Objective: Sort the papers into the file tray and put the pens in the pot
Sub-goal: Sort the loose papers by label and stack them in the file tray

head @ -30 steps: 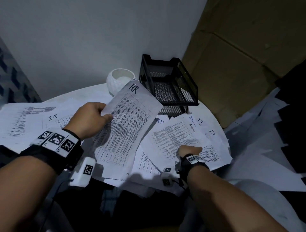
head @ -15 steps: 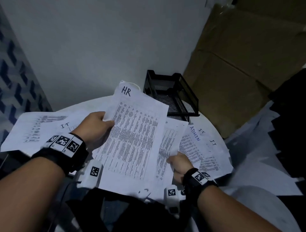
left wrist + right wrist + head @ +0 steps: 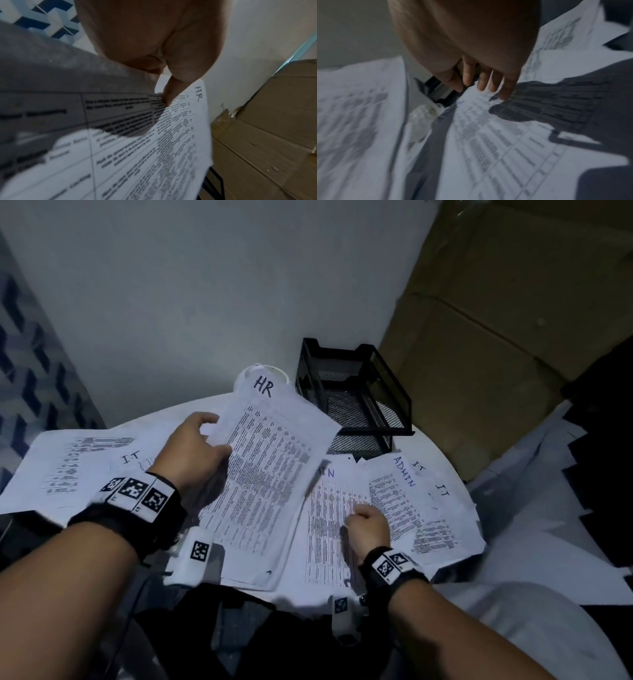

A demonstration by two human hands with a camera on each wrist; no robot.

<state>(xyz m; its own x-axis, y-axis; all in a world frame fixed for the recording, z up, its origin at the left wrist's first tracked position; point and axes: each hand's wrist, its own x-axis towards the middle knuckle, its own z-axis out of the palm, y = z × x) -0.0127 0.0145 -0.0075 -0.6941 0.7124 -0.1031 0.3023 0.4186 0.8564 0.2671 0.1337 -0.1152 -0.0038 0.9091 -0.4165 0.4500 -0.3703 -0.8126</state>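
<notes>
My left hand point(image 3: 195, 446) pinches the left edge of a printed sheet marked HR point(image 3: 274, 474) and holds it tilted above the table; in the left wrist view the thumb point(image 3: 169, 94) presses on this HR sheet point(image 3: 171, 148). My right hand point(image 3: 368, 525) rests on a sheet marked ADMIN point(image 3: 325, 525), with straight fingertips point(image 3: 481, 86) touching the print. The black mesh file tray point(image 3: 394, 378) stands behind the sheets. Left of it, the white pot point(image 3: 253, 371) is mostly hidden by the HR sheet. No pens are visible.
More sheets marked IT point(image 3: 68, 467) lie at the left, and ADMIN and IT sheets point(image 3: 442, 491) overlap at the right of the round white table. A cardboard box point(image 3: 496, 354) stands behind the tray. Loose papers point(image 3: 548, 508) spill beyond the table's right edge.
My right hand had a sheet lifted half a second ago; that sheet now lies flat with the hand resting on it. My left hand has kept its hold on the HR sheet.
</notes>
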